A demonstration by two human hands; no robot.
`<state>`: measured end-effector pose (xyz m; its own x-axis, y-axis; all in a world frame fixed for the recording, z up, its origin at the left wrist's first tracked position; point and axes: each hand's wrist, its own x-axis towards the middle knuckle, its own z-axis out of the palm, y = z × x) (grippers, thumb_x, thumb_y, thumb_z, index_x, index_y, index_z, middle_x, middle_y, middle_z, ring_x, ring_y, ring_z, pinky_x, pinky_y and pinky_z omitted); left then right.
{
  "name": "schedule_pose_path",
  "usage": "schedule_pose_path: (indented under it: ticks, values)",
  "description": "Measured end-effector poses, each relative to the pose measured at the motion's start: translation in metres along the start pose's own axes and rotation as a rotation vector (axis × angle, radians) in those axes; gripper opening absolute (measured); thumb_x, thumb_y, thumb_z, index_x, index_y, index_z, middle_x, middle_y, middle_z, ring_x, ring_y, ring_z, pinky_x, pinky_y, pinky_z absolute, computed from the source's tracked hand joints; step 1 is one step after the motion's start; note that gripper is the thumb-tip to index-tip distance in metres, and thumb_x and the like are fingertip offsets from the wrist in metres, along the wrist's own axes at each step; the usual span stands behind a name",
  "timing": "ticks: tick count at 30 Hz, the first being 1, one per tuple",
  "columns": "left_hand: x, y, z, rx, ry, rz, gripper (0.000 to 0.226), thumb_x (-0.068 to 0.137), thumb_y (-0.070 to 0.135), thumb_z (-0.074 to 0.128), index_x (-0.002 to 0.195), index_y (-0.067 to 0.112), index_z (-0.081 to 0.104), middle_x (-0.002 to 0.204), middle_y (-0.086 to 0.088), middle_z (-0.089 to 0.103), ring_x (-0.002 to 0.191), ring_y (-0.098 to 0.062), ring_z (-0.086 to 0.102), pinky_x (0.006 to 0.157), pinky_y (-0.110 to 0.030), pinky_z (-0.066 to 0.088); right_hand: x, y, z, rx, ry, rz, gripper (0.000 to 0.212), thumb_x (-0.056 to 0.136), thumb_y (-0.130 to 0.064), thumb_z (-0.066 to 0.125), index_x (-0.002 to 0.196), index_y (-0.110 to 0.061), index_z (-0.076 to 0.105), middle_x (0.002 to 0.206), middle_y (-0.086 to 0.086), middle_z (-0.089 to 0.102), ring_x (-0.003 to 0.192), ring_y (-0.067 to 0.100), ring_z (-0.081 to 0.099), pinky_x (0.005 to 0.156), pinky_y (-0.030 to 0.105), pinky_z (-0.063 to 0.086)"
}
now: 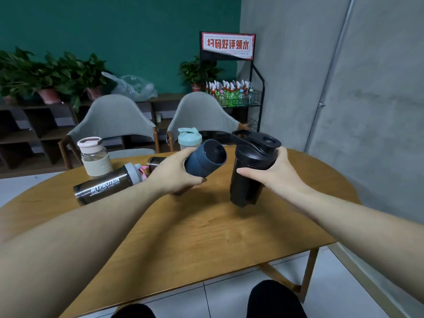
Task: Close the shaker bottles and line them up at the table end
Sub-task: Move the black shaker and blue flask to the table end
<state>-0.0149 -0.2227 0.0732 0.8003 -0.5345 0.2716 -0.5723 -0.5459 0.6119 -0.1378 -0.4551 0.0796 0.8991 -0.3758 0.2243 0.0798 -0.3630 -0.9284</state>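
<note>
Black shaker [251,171] upright in right grip [273,173]; left grip [176,174] tilts blue bottle [204,160].

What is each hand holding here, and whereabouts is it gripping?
The left hand grips a dark blue bottle around its body, tipped sideways. The right hand wraps the upper body of a black shaker bottle, just below its lid.

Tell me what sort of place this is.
Probably a gym lounge or shop seating corner: a wire rack of drink bottles under a red promotional sign, a wooden table with grey chairs, and potted plants on low shelving.
</note>
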Motion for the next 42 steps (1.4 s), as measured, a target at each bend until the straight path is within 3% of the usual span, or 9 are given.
schedule_pose_path:
  ticks: [6,9,13,18,22,26,30,37,42]
  values:
    - [0.041,0.039,0.033,-0.407,0.115,-0.136,0.061,0.08,0.031,0.085,0.132,0.024,0.052,0.119,0.006,0.061,0.11,-0.014,0.058,0.082,-0.029,0.052,0.032,0.008,-0.032,-0.02,0.032,-0.031,0.085,0.072,-0.027,0.091,0.138,-0.023,0.038,0.121,-0.013,0.057,0.11,0.007,0.056,0.076,0.012,0.04]
    - [0.073,0.054,0.056,-0.503,0.142,-0.161,0.065,0.079,0.032,0.086,0.135,0.023,0.053,0.125,0.002,0.064,0.117,-0.019,0.061,0.089,-0.035,0.053,0.057,0.021,-0.052,-0.016,0.037,-0.021,0.085,0.073,-0.026,0.091,0.138,-0.022,0.036,0.122,-0.011,0.054,0.114,0.009,0.053,0.074,0.008,0.038]
    - [0.121,0.076,0.09,-0.545,0.146,-0.154,0.068,0.078,0.033,0.087,0.135,0.023,0.053,0.127,0.001,0.066,0.116,-0.018,0.063,0.094,-0.036,0.055,0.102,0.042,-0.077,-0.026,0.073,-0.004,0.078,0.073,-0.027,0.091,0.128,-0.027,0.035,0.113,-0.015,0.054,0.111,0.01,0.054,0.071,0.006,0.038]
    - [0.184,0.092,0.139,-0.616,0.156,-0.152,0.064,0.078,0.03,0.087,0.134,0.021,0.056,0.123,0.004,0.067,0.112,-0.014,0.064,0.092,-0.031,0.054,0.166,0.075,-0.106,-0.016,0.127,0.019,0.086,0.071,-0.031,0.091,0.138,-0.024,0.038,0.125,-0.007,0.06,0.117,0.014,0.058,0.091,0.024,0.045]
    - [0.234,0.092,0.176,-0.653,0.177,-0.176,0.065,0.08,0.03,0.086,0.136,0.02,0.054,0.121,0.004,0.065,0.109,-0.011,0.063,0.088,-0.028,0.053,0.219,0.105,-0.13,-0.013,0.138,0.039,0.083,0.074,-0.031,0.089,0.14,-0.019,0.042,0.123,-0.008,0.06,0.115,0.011,0.059,0.084,0.019,0.047]
    - [0.28,0.084,0.205,-0.697,0.177,-0.228,0.066,0.08,0.028,0.085,0.137,0.018,0.052,0.125,0.001,0.066,0.111,-0.014,0.064,0.093,-0.033,0.055,0.264,0.134,-0.15,-0.005,0.157,0.067,0.081,0.076,-0.03,0.088,0.14,-0.021,0.04,0.118,-0.014,0.057,0.116,0.011,0.057,0.102,0.039,0.05]
    - [0.318,0.076,0.224,-0.714,0.192,-0.252,0.065,0.08,0.027,0.085,0.135,0.019,0.05,0.118,0.004,0.065,0.106,-0.011,0.064,0.084,-0.026,0.054,0.3,0.158,-0.16,0.002,0.173,0.084,0.08,0.078,-0.025,0.087,0.141,-0.02,0.039,0.108,-0.02,0.053,0.112,0.01,0.055,0.1,0.035,0.049]
    - [0.361,0.062,0.253,-0.71,0.238,-0.302,0.07,0.079,0.027,0.086,0.138,0.019,0.048,0.121,0.002,0.065,0.109,-0.013,0.063,0.088,-0.029,0.053,0.354,0.2,-0.164,-0.037,0.11,0.093,0.085,0.076,-0.024,0.088,0.145,-0.018,0.038,0.121,-0.007,0.055,0.114,0.013,0.054,0.094,0.029,0.047]
    - [0.379,0.063,0.273,-0.687,0.244,-0.313,0.067,0.079,0.027,0.087,0.134,0.02,0.05,0.114,0.007,0.065,0.103,-0.007,0.063,0.078,-0.021,0.052,0.375,0.223,-0.175,-0.051,0.084,0.12,0.086,0.076,-0.025,0.088,0.146,-0.019,0.039,0.122,-0.007,0.054,0.114,0.016,0.054,0.092,0.033,0.048]
